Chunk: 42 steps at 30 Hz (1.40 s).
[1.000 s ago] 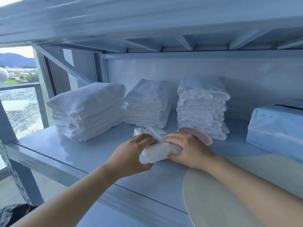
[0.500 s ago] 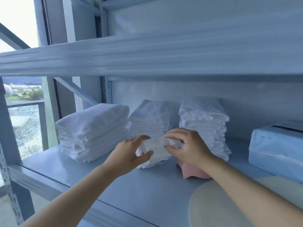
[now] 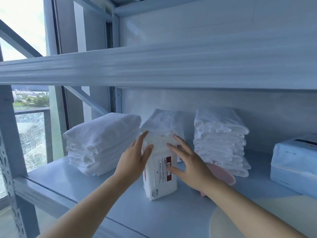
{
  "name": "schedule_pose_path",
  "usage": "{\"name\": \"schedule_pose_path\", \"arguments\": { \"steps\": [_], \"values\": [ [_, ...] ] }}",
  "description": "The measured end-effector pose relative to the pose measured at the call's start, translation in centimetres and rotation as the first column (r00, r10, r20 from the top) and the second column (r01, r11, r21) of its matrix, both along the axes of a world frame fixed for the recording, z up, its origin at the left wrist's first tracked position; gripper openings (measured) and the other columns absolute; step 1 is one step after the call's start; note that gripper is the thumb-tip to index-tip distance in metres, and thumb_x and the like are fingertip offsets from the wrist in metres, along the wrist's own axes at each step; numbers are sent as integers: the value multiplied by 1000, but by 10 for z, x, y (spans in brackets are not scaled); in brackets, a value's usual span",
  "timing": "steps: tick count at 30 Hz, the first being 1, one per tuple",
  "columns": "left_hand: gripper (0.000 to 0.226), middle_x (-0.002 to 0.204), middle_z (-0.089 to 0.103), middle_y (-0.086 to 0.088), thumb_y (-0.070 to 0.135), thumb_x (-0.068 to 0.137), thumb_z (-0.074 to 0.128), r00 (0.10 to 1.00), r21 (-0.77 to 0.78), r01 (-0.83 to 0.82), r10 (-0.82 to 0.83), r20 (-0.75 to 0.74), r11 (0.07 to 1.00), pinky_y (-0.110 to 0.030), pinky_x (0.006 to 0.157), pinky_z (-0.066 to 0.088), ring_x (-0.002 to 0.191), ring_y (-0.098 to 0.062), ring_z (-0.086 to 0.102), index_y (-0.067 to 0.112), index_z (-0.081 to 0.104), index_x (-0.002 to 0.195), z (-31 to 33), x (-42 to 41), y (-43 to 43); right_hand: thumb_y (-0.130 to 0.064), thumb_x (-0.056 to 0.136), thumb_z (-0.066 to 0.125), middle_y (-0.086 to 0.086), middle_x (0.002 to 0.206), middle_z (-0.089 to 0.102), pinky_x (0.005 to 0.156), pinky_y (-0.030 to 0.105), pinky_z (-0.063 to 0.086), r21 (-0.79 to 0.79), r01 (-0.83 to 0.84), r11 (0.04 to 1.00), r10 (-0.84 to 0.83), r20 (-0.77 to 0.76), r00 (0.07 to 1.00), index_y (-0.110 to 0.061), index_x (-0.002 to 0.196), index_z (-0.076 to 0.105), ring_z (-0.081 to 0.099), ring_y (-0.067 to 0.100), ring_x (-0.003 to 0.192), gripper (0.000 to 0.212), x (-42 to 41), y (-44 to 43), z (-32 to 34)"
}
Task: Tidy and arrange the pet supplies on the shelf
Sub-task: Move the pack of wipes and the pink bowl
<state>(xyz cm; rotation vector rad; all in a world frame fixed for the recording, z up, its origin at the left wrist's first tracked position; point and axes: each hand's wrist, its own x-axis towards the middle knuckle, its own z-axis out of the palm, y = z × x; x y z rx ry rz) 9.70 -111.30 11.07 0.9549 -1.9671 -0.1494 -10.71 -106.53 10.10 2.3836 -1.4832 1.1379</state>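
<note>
A white pack of wet wipes (image 3: 161, 176) with a red label stands upright on the pale blue shelf (image 3: 96, 188), near its middle. My left hand (image 3: 134, 160) lies flat against the pack's left side, fingers straight. My right hand (image 3: 189, 162) is spread with straight fingers at the pack's right side, thumb touching its front. A pink bowl (image 3: 221, 174) sits just behind my right hand, partly hidden by it.
Three stacks of folded white pads stand at the back: left (image 3: 103, 143), middle (image 3: 163, 121), right (image 3: 221, 141). A wrapped pale blue box (image 3: 295, 164) sits at the right. A round cream disc (image 3: 267, 219) lies at the front right. An upper shelf beam (image 3: 154, 66) crosses overhead.
The pack was gripped in both hands and lifted; now it stands upright on the shelf and both hands have straightened against its sides. The view has tilted upward.
</note>
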Motion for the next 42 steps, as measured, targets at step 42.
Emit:
{"name": "schedule_pose_path", "arguments": {
  "steps": [42],
  "values": [
    [45,151,26,12,43,94,43,955,167,117,-157,251,979,-10,85,30,119,-10,49,34,41,138,-68,20,-9,-59,82,54,-10,148,36,112,24,26,349,98,932,-113,24,993,-39,133,46,29,0,135,55,20,-10,-44]
  ]
}}
